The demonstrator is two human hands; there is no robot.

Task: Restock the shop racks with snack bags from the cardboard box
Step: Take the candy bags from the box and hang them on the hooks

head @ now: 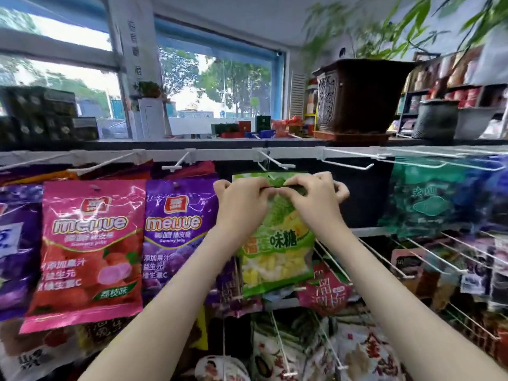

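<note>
A green snack bag (277,251) with yellow candy showing through it hangs upright in front of the rack, just under a white peg hook (275,162). My left hand (242,204) pinches the bag's top edge from the left. My right hand (313,202) pinches the same edge from the right, thumbs nearly touching. The bag's top sits right below the hook's tip; I cannot tell whether the hook passes through the bag's hole. The cardboard box is out of view.
A pink gummy bag (88,254) and a purple gummy bag (176,232) hang to the left. A bare hook (349,163) sticks out to the right, beside teal bags (428,199). A brown plant pot (357,97) stands on the top shelf. Lower hooks hold more packets.
</note>
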